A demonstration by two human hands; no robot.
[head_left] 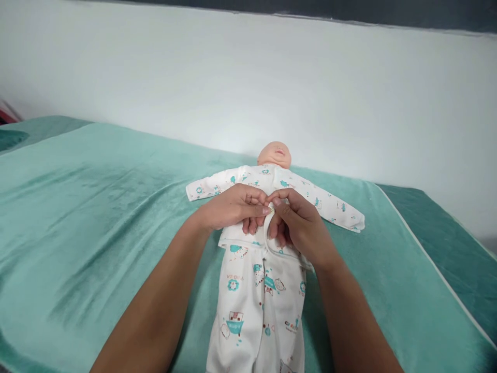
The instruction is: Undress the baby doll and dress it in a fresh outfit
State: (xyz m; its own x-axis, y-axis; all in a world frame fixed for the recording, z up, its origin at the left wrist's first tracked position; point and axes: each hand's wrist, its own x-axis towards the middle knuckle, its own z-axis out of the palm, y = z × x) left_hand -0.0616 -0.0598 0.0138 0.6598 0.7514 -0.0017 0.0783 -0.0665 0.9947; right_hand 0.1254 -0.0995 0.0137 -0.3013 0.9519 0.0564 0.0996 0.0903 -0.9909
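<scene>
A baby doll (275, 154) lies on its back on a teal blanket (97, 217), head away from me. It wears a white printed shirt (330, 204) and matching trousers (258, 305). My left hand (233, 207) and my right hand (297, 223) meet over the doll's chest. Both pinch the front edges of the shirt between thumb and fingers, fingertips touching each other. The fastening under the fingers is hidden. The doll's sleeves lie spread to either side.
The blanket covers a bed that runs along a white wall (272, 77). A darker teal sheet (458, 259) shows at the right beyond the blanket's pale edge. A bit of red object (5, 111) sits at the far left.
</scene>
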